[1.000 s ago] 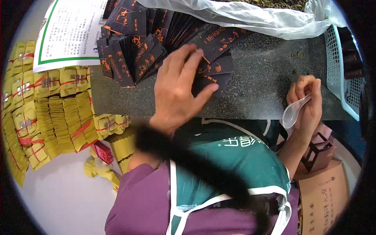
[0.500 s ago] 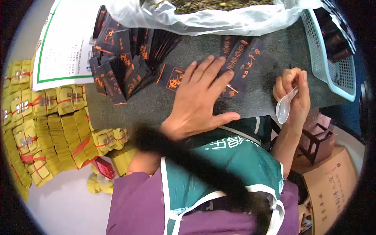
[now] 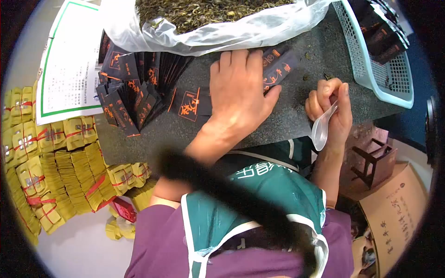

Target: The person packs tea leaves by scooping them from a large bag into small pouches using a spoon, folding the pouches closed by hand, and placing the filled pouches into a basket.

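Note:
My left hand (image 3: 238, 95) lies palm down over several flat black sachets with orange print (image 3: 278, 72), its thumb apart from the fingers. The fingers rest on the sachets and hide part of them. One sachet (image 3: 189, 105) sticks out to the left of the hand. To the right, my right hand (image 3: 333, 104) is closed around the handle of a clear plastic spoon (image 3: 320, 133). The spoon's bowl points down, just past the near edge of the dark work surface (image 3: 162, 134). No contents can be made out in it.
Dried leaves (image 3: 204, 16) fill a clear plastic bag (image 3: 194, 44) at the back. Fanned black packets (image 3: 134, 88) lie left, near a green-bordered sheet (image 3: 69, 60). A light-blue basket (image 3: 366, 76) holds more packets at right. Yellow bundles (image 3: 28, 139) and a cardboard box (image 3: 394, 222) flank the surface.
The view has shifted slightly, showing more of the leaves. My left hand has moved forward over the sachets, its fingers closer together, covering more of them. My right hand still holds the spoon.

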A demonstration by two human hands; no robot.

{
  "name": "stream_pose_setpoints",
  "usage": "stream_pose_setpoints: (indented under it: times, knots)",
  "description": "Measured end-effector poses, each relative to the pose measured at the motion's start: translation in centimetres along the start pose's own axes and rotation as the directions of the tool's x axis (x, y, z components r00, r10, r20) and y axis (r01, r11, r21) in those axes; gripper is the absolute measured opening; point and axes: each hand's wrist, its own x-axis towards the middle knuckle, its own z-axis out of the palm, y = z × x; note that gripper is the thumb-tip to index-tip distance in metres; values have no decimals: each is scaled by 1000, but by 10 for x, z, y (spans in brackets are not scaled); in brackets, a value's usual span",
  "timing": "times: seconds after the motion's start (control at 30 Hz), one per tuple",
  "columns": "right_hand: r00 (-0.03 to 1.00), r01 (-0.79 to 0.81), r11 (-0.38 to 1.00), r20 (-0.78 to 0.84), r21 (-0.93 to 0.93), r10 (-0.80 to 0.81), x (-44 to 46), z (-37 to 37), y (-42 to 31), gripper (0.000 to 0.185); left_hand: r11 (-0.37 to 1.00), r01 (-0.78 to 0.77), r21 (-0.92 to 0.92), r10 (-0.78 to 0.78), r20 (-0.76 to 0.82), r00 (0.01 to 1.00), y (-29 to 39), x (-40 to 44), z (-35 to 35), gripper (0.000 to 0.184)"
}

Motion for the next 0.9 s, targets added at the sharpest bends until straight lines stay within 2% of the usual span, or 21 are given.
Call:
stream_pose_setpoints:
  times: [0.07, 0.1, 0.17, 0.23, 0.3, 0.33, 0.37, 0.43, 0.53, 0.57, 0.6, 0.73, 0.77, 0.87, 0.9]
  knots:
    - [1000, -7, 999, -6, 32, 7, 0, -2, -3, 43, 987, -67, -147, 62, -34, 997, -2, 0, -6, 62]
    - [1000, -24, 999, 1, 48, 24, 0, -3, -5, 42, 986, -75, -148, 71, -33, 997, -3, 0, -10, 62]
    - [999, -32, 998, 1, 62, 32, -4, -4, -11, 42, 931, -79, -355, 78, -18, 997, -3, -1, -20, 60]
    - [998, -1, 1000, -66, -30, -1, -10, -2, -20, 41, 900, -112, -422, 110, -30, 994, -8, -6, -27, 59]
    - [998, 52, 998, -17, -35, -53, -14, -4, -32, 43, 782, -135, -608, 118, -69, 991, -14, -11, -32, 61]
    - [996, 86, 994, 44, -61, -84, -13, -2, -41, 41, 766, -215, -606, 178, -121, 976, -20, -10, -35, 63]
    - [988, 121, 989, 106, -85, -112, -11, 2, -50, 39, 766, -218, -605, 182, -121, 976, -22, -11, -38, 63]
    - [984, 164, 974, 101, -156, -150, -7, 12, -66, 37, 737, -187, -649, 120, -147, 982, -24, -17, -46, 64]
    - [976, 214, 944, 95, -253, -196, 3, 34, -78, 38, 758, -233, -610, 135, -202, 970, -27, -20, -52, 66]
    - [962, 273, 887, 131, -373, -241, 8, 43, -81, 38, 760, -248, -601, 129, -235, 963, -28, -22, -52, 67]
    - [944, 331, 811, 174, -483, -281, 13, 50, -81, 39, 774, -241, -585, 157, -191, 969, -31, -27, -54, 73]
    - [920, 389, 600, 256, -699, -298, 27, 73, -82, 41, 826, -286, -485, 200, -222, 954, -32, -26, -63, 74]
    - [924, 372, 526, 247, -765, -293, 28, 83, -78, 41, 829, -292, -478, 198, -237, 951, -32, -24, -63, 74]
    - [976, 215, 589, 160, -779, -145, 32, 110, -66, 38, 819, -351, -453, 242, -281, 929, -34, -20, -60, 73]
    - [986, 136, 662, 162, -737, -22, 34, 114, -65, 34, 819, -337, -465, 248, -242, 938, -35, -20, -63, 73]
